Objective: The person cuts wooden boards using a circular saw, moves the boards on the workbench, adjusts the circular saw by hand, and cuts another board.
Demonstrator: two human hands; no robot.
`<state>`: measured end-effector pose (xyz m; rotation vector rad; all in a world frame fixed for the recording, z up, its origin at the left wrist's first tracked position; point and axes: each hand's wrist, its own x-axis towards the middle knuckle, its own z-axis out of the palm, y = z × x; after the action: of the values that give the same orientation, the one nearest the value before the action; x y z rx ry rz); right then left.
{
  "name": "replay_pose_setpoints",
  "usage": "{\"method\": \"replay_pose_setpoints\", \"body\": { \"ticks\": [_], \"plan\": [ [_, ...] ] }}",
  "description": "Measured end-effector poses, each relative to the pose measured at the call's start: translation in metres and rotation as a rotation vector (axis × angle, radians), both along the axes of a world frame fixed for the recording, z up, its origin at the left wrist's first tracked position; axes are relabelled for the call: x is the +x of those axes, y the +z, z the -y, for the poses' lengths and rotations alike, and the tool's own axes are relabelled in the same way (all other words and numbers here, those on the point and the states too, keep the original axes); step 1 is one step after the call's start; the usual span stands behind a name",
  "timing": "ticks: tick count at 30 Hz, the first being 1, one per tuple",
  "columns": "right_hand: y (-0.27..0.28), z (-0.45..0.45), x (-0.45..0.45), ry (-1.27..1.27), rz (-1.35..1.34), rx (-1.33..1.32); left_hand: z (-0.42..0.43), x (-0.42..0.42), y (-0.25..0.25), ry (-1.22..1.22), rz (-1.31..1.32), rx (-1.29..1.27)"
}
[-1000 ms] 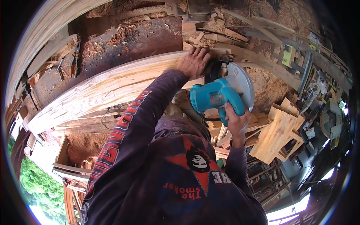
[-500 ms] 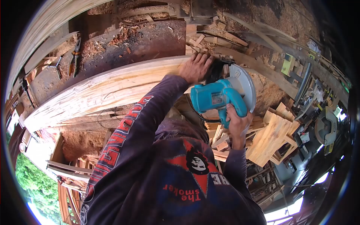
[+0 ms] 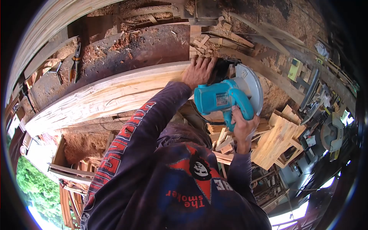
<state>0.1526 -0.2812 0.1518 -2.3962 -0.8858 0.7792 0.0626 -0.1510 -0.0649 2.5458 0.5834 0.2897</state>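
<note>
A teal circular saw (image 3: 218, 97) with a grey blade guard (image 3: 245, 82) sits at the right end of a long, pale wooden plank (image 3: 115, 94). My right hand (image 3: 243, 127) is wrapped round the saw's rear handle. Beside the saw's dark base, my left hand (image 3: 197, 73) grips the plank near its end, fingers bent over the far edge and thumb hidden. The blade is hidden by the guard, so I cannot tell whether it turns. A black cord (image 3: 212, 122) runs below the motor housing.
Pliers (image 3: 76, 63) lie on a brown, shaving-strewn board (image 3: 153, 42) beyond the plank. Stacked wood pieces (image 3: 274, 142) stand below right of the saw. Another power saw (image 3: 332, 132) is at far right. A yellow-green block (image 3: 294, 69) lies among offcuts.
My left hand has shifted slightly left along the plank, away from the saw body. The saw and my right hand have barely moved.
</note>
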Motion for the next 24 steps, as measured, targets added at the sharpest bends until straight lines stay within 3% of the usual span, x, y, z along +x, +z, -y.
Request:
{"method": "replay_pose_setpoints", "body": {
  "ticks": [3, 5, 9, 11, 15, 18, 20, 22, 24],
  "plan": [
    [0.000, -0.008, 0.003, 0.222, 0.193, 0.015, -0.001, 0.000, 0.000, 0.002, -0.011, -0.024],
    [0.000, -0.011, 0.001, -0.004, 0.046, -0.013, -0.001, -0.001, 0.001, 0.006, -0.005, -0.062],
    [0.001, -0.018, 0.004, -0.093, -0.013, -0.023, 0.001, -0.001, 0.002, -0.003, -0.025, -0.095],
    [-0.002, -0.017, 0.012, 0.202, 0.190, -0.004, 0.001, -0.003, 0.000, -0.006, -0.046, -0.102],
    [-0.006, -0.031, 0.029, 0.273, 0.276, -0.006, 0.000, -0.002, -0.003, 0.022, -0.020, -0.106],
    [-0.006, -0.043, 0.034, 0.087, 0.132, -0.058, -0.004, -0.005, 0.001, 0.030, 0.016, -0.137],
    [0.001, -0.052, 0.036, -0.224, 0.010, -0.059, -0.006, -0.007, 0.005, 0.022, 0.028, -0.122],
    [0.012, -0.042, 0.035, -0.302, 0.009, -0.072, -0.004, -0.008, -0.001, 0.041, 0.025, -0.309],
    [0.032, -0.019, 0.030, -0.418, 0.019, -0.091, -0.003, -0.007, 0.002, 0.050, 0.034, -0.276]
  ]
}}
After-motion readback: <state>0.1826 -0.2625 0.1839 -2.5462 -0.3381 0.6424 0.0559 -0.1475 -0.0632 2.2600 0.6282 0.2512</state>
